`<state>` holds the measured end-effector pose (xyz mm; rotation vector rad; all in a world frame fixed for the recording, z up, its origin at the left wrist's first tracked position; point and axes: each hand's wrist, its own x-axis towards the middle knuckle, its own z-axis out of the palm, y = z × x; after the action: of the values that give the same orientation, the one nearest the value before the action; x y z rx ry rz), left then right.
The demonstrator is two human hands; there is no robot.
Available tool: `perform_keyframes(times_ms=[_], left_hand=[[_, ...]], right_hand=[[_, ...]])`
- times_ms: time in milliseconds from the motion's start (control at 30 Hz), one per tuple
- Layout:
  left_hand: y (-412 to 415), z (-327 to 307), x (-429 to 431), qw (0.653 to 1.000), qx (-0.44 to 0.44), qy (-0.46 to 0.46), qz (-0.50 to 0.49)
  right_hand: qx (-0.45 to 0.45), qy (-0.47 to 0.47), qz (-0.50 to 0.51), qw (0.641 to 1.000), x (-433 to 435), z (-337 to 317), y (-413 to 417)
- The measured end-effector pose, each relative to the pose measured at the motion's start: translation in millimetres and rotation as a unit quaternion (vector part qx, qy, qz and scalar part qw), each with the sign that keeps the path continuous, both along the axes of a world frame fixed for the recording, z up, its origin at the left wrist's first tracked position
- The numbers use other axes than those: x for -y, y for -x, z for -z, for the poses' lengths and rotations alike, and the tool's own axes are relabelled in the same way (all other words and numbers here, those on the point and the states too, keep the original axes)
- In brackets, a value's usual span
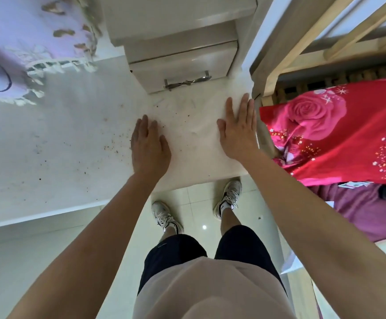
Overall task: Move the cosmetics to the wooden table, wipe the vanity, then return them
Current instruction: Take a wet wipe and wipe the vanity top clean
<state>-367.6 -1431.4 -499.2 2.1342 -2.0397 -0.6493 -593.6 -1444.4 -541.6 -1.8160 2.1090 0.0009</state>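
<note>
Both hands are laid flat, palms down, on the white vanity desk [61, 139], which lies directly before the person. The left hand [149, 146] is spread with straight fingers and nothing is gripped. The right hand [238, 132] is likewise flattened, fingers together, close to the desk's right edge. The surface under and between the hands looks paler and faintly creased; whether a white cloth or sheet is pressed there cannot be told. Dark specks [109, 143] are scattered left of the left hand. A drawer unit [180, 65] with a metal handle [187, 81] is seen beyond the hands, its top cut off. A lilac fringed cloth [26, 42] at far left is partly cropped.
</note>
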Motion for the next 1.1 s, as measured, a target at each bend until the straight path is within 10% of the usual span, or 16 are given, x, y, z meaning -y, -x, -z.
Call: perform_keyframes(times_ms=[233,433,733,967,1100], left_hand=[[-27,5,18,0.998,0.04,-0.038,-0.044],[-44,-2,21,0.995,0.074,-0.07,0.016],[-68,-10,29,0.991,0.073,-0.102,0.047],[-69,-7,37,0.991,0.086,-0.096,0.037],[-63,-13,40,0.992,0.085,-0.098,-0.004]], right_hand=[[0.031,-0.001,0.017,0.999,51,-5,-14],[0.065,0.003,-0.239,0.969,8,-9,-39],[0.104,0.068,-0.043,0.991,25,-16,-33],[0.126,0.042,-0.223,0.966,48,-12,-120],[0.187,0.086,-0.152,0.967,51,-23,-87]])
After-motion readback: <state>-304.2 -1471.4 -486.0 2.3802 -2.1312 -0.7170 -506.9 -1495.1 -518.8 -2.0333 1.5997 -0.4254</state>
